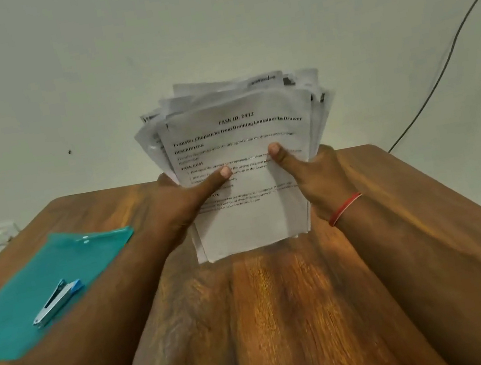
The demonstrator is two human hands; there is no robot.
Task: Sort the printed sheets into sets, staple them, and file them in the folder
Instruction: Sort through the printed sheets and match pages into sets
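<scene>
A loose stack of printed sheets [237,137] stands upright between both hands above a wooden table [289,318], its front page headed "TASK ID: 2412". The left hand [185,205] grips the stack's left edge and the right hand [315,178] grips its right edge. Both thumbs press on the front page, and the other fingers are hidden behind the paper. Whether the lower edge touches the table cannot be told. A red thread [345,209] circles the right wrist. Well left of the left-hand fingers, a teal folder [56,272] lies flat with a blue-and-silver stapler [56,301] on it.
</scene>
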